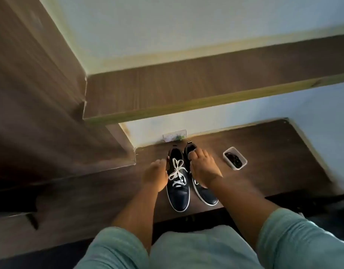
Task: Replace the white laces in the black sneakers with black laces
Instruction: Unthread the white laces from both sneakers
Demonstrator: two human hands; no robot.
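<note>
Two black sneakers with white soles stand side by side on a dark wooden desk (264, 152), toes toward me. The left sneaker (178, 195) has white laces (178, 171) tied in a bow. My left hand (155, 176) holds its left side, fingers curled around the edge. My right hand (203, 167) lies over the right sneaker (206, 197), fingers curled into its opening near the heel; its laces are hidden. A small white tray (243, 164) with black laces (233, 158) sits to the right of the shoes.
A wooden shelf (186, 90) overhangs the desk's back. A tall wooden cabinet (31, 94) rises on the left. A white wall socket (174, 137) sits behind the shoes. The desk's front edge lies just below the sneaker toes.
</note>
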